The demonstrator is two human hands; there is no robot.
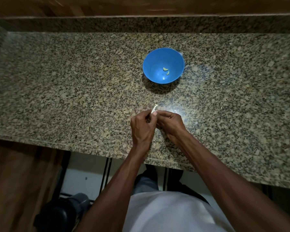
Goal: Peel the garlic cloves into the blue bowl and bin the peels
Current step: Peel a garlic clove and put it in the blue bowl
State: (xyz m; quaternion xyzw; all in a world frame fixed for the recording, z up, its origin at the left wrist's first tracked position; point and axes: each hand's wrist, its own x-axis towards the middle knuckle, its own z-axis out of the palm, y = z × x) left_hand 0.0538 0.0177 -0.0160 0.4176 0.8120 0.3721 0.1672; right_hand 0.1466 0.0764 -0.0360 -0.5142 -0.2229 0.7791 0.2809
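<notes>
Your left hand (pixel 141 126) and right hand (pixel 170 122) meet above the speckled brown-and-grey granite counter (pixel 74 91), close to its near edge and about midway along it. Both have their fingers curled in, and together they pinch a small pale garlic clove with papery white skin (pixel 154 110); a thin strip of that skin sticks up and away from your fingertips. You hold the clove above the stone, not resting on it. Just right of your hands a bright patch of light glares off the counter surface. Farther in, toward the back edge and a little right of your hands, the round blue plastic bowl (pixel 151 64) stands upright on the counter, well apart from your hands. Two peeled yellowish garlic cloves (pixel 166 71) lie in its bottom, just beside each other. Behind the counter runs a granite upstand with brown wood (pixel 107 5) above it
</notes>
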